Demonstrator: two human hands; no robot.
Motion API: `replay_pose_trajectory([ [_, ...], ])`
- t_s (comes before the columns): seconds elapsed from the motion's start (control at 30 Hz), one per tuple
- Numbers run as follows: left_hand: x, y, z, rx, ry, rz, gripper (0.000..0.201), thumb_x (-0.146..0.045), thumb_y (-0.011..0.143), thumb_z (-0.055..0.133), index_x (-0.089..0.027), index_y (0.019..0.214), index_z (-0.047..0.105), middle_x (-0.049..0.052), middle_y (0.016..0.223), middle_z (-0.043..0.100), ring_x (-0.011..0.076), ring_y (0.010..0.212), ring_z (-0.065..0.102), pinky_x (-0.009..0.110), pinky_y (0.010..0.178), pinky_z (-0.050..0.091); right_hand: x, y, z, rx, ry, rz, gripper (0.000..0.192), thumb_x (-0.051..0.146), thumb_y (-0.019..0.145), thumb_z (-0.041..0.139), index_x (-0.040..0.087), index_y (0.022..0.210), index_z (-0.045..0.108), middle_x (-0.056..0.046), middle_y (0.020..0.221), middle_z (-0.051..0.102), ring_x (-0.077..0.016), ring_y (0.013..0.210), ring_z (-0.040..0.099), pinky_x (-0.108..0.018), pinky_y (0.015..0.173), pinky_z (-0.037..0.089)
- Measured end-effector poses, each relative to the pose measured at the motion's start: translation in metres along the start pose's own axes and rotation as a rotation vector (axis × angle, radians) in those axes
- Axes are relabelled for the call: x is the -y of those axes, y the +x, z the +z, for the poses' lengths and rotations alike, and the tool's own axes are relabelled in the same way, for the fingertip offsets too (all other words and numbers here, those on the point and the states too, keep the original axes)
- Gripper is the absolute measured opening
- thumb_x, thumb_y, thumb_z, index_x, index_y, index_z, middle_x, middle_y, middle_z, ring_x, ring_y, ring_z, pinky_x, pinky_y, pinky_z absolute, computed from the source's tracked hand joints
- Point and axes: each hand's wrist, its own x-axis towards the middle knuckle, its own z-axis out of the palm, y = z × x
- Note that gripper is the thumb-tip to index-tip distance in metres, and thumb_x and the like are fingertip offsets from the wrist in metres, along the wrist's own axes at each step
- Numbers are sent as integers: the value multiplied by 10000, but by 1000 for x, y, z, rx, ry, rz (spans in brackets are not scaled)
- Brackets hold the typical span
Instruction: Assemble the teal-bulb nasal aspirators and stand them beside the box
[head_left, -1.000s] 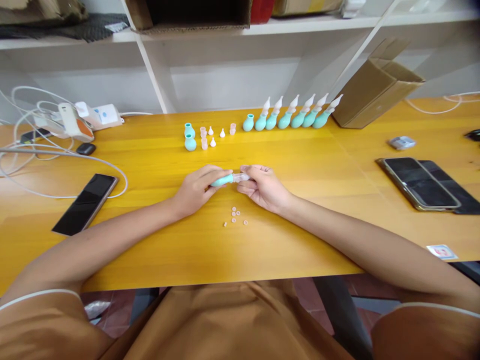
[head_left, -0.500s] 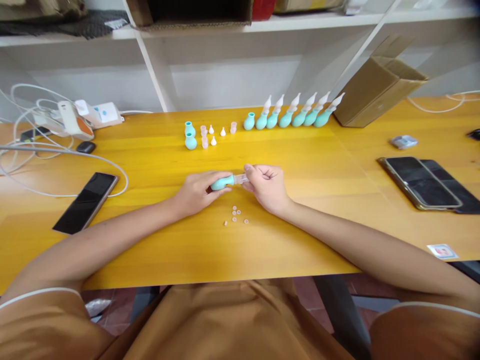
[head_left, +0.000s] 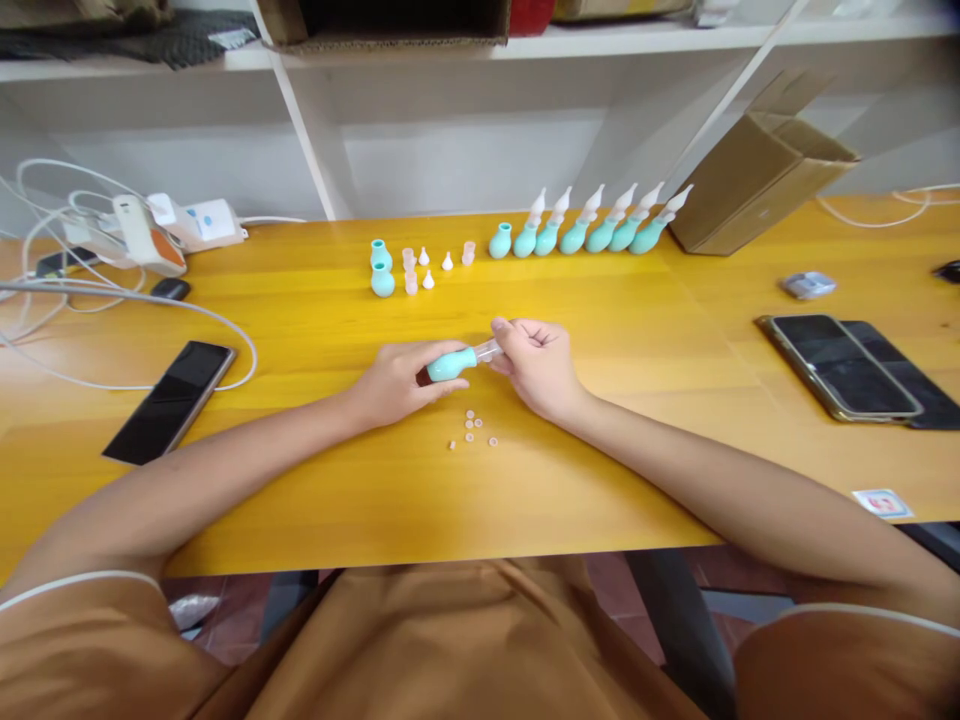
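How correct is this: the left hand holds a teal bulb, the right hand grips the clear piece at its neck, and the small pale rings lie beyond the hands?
Wrong only about the small pale rings: the head view shows them on the near side instead. The left hand does hold a teal bulb, and the right hand grips the clear piece at its neck.

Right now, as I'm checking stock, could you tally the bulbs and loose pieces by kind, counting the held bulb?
White-tipped bulbs: 6
Open-necked bulbs: 3
Held bulb: 1
Loose pale cups: 3
Loose white tips: 3
Small pale rings: 6
Total visible: 22
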Motion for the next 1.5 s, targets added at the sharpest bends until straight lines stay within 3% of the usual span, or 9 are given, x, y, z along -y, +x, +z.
replay_pose_trajectory([
  [0.1,-1,-1,1,-24,-26,-81,472,-524,1043,779,-214,1398,758,61,1037,865,178,836,784,298,874,621,-4,2,5,-22,171,60,841,651,765,985,239,554,283,89,510,270,-70,490,258,-285,522,231],
  [0.3,0,-1,1,-59,8,-72,486,-546,1022,794,-214,1375,769,94,1172,862,159,803,744,288,836,607,0,1,5,4,241,73,769,572,784,1001,225,581,346,97,543,289,-60,477,282,-269,510,218],
  [0.5,-5,4,-2,-74,-19,-254,478,-547,1004,781,-212,1343,749,2,895,793,142,701,668,266,722,533,8,15,-11,192,200,93,757,705,851,886,219,564,381,72,588,301,-74,455,336,-285,500,213],
  [0.6,-6,6,-3,-40,-30,-275,497,-537,986,798,-231,1368,711,15,1000,807,148,738,675,283,739,535,14,22,-18,226,45,21,820,762,882,827,224,530,318,63,575,257,-77,483,271,-297,514,176],
  [0.77,0,8,1,52,-202,-302,700,-512,931,871,-220,1487,561,74,1243,798,156,780,721,307,739,578,43,40,-35,102,-412,-138,800,810,958,700,236,536,336,40,538,301,-97,524,236,-312,527,176],
  [0.87,2,8,3,80,-169,-274,619,-510,972,829,-219,1450,564,77,1243,794,164,807,717,329,777,584,67,65,-59,63,-814,-240,700,679,1055,637,234,566,408,35,534,301,-113,533,257,-322,550,186],
  [0.97,0,7,2,127,-92,-248,497,-505,1036,743,-220,1410,582,72,1232,796,177,845,717,343,805,572,80,101,-88,2,-1097,-294,649,534,1090,618,246,574,349,32,538,245,-136,562,280,-341,596,235],
  [1.17,-5,7,0,194,41,-197,379,-462,1107,620,-201,1380,595,77,1202,802,200,840,720,374,838,560,76,167,-120,4,-1499,-68,552,429,1104,533,274,599,373,-33,550,405,-262,719,536,-402,769,403],
  [1.5,-5,6,1,206,110,-125,257,-371,1138,514,-193,1272,643,93,1195,794,227,904,731,419,971,584,65,227,-112,125,-1586,114,456,509,1086,519,224,771,686,-179,831,734,-381,1022,701,-530,1022,523],
])
